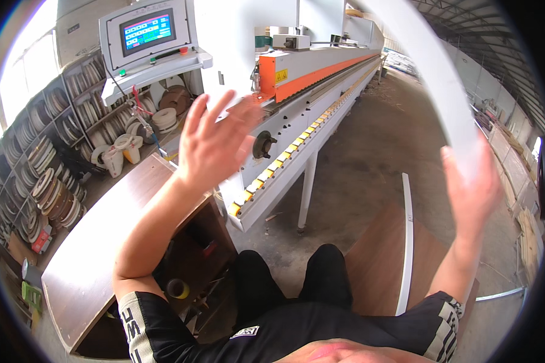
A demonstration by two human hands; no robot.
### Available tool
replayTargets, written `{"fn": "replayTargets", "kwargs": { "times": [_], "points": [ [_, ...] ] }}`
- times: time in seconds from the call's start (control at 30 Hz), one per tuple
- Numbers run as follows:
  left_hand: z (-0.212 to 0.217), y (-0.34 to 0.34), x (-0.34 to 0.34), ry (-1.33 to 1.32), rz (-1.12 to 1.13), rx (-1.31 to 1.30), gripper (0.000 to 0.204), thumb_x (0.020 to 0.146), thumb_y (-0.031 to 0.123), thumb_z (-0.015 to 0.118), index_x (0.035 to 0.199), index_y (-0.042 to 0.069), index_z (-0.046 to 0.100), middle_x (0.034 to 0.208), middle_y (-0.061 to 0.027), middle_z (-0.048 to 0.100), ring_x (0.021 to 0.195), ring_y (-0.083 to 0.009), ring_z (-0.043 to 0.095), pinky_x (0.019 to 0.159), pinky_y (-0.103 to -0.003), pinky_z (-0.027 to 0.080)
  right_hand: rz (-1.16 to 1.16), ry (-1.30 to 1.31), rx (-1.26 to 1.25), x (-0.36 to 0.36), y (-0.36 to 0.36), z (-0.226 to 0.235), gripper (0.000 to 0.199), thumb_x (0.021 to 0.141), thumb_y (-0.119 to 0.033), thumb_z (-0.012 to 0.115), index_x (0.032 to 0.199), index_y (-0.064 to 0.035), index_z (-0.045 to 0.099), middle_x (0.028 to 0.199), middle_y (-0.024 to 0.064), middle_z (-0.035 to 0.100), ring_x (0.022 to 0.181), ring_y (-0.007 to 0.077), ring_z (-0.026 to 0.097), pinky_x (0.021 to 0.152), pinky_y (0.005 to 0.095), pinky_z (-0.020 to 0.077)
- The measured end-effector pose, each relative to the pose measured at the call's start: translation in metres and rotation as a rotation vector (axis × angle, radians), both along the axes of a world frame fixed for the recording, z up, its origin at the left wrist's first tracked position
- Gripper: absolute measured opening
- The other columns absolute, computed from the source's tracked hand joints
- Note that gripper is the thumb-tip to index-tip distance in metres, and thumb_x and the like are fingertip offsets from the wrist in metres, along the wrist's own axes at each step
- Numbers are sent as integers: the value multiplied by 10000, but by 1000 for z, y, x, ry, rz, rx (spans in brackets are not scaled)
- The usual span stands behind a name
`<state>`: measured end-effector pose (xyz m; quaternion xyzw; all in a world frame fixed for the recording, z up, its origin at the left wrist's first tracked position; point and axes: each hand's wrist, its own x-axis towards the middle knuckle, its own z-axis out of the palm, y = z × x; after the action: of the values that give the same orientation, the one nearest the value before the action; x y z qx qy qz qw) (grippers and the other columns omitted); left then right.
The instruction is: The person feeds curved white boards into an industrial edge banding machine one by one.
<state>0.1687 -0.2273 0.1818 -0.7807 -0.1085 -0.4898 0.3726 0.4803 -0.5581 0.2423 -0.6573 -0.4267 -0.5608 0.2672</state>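
My right hand (475, 190) is raised on the right, its fingers closed round the near end of a long white strip (437, 66). That strip slants up and leftward, running out of the picture at the top edge. My left hand (215, 142) is lifted with its fingers apart and nothing in it, somewhat blurred. Behind it stands the front end of a long white-and-orange machine (327, 75), which looks like an edge bander. A row of yellow rollers (277, 164) runs along the machine's side. Whether my left hand touches the machine, I cannot tell.
A control panel (148, 33) with a lit screen is at the upper left. Beside my left arm stands a brown-topped cabinet (103, 242) with tools inside. Shelves of edging rolls (60, 130) line the left wall. A white strip (407, 242) lies on a brown board (372, 260) at lower right.
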Motion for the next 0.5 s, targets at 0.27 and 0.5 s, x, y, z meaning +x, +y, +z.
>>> {"fn": "replayTargets", "kwargs": {
  "times": [0.27,0.5],
  "points": [
    [24,-117,9,172,21,256,454,948,213,750,1397,167,700,1310,19,710,1161,-210,704,1037,-459,549,694,34,-378,-75,73,-68,627,772,-362,898,1301,-82,715,1033,92,774,789,301,762,674,406,613],
    [-42,-105,-100,440,300,-339,669,778,142,769,1430,40,662,972,-42,650,816,-201,662,713,-354,544,716,-26,-533,-41,137,-124,549,849,-328,763,1352,-110,721,1343,64,739,1263,259,676,1171,543,462]
  ]
}}
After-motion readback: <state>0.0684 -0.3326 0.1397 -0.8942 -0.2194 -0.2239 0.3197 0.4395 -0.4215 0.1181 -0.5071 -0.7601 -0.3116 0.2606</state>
